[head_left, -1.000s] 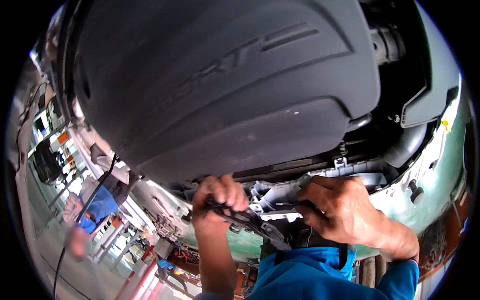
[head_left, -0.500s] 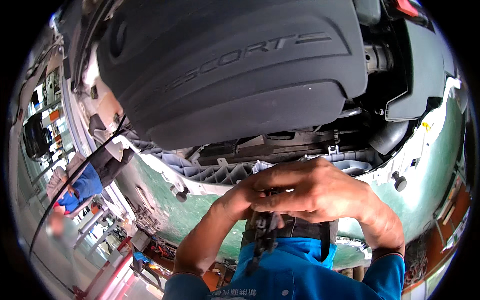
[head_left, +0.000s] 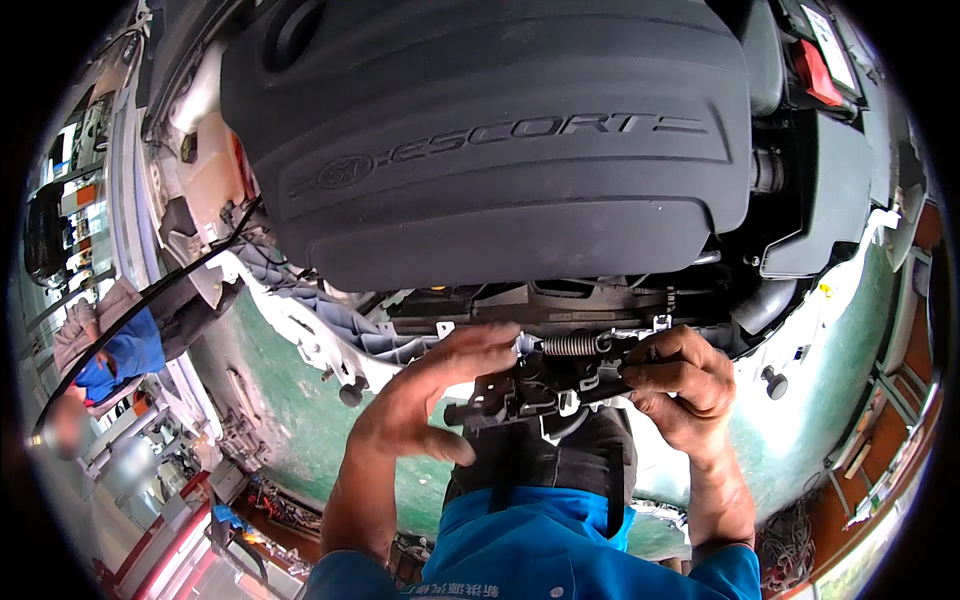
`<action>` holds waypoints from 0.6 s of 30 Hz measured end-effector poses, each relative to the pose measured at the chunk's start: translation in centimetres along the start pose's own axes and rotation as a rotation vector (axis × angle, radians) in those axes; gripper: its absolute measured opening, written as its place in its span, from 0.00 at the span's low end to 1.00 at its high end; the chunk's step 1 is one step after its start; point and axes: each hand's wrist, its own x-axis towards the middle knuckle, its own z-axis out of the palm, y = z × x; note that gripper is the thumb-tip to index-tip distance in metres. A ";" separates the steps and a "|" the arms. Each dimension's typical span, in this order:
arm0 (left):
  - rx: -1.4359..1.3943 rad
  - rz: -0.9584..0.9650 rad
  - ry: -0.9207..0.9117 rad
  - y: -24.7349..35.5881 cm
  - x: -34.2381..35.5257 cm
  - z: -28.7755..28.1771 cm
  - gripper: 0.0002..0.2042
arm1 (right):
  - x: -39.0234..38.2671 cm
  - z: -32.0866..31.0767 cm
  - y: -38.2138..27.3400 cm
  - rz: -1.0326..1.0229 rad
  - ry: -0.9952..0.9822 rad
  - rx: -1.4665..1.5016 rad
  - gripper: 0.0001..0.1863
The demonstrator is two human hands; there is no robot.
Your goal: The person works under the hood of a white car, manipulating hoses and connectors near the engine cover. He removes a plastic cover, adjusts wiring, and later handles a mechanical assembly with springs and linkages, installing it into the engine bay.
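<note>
A dark hood latch [head_left: 520, 392] with a pale coil spring [head_left: 572, 346] along its upper side is held over the car's front edge, before my body. My right hand [head_left: 690, 385] pinches its right end between thumb and fingers. At the other end, my left hand [head_left: 415, 395] is open, fingers stretched above the latch and thumb apart below. Whether the left fingertips touch the metal is hard to make out. Behind the latch runs the grey front crossmember [head_left: 385, 345], partly hidden by my hands.
A large black engine cover [head_left: 500, 215] fills the far side. Rubber stops [head_left: 774, 383] stand on the front frame. On the left a thin black rod [head_left: 150, 308] slants upward; beyond it another person in blue [head_left: 125, 355] is seen. Tools [head_left: 275, 505] lie at lower left.
My hands, earlier close together around the latch, have moved apart. The latch has been raised and turned from hanging upright to lying crosswise, its spring now showing. My view has shifted slightly.
</note>
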 end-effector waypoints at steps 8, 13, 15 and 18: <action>0.652 0.019 0.253 2.3 1.1 1.5 0.29 | -0.8 1.1 0.1 0.144 0.070 -0.009 0.11; 0.917 -0.091 0.199 2.0 2.6 2.1 0.20 | -0.6 0.8 -0.6 0.166 -0.013 -0.052 0.14; 1.030 -0.063 0.131 1.6 3.0 1.8 0.19 | -1.0 0.2 -0.7 0.178 -0.125 -0.035 0.18; 0.992 -0.009 0.151 1.0 2.9 1.5 0.19 | -1.3 -1.5 0.4 0.098 0.000 0.329 0.22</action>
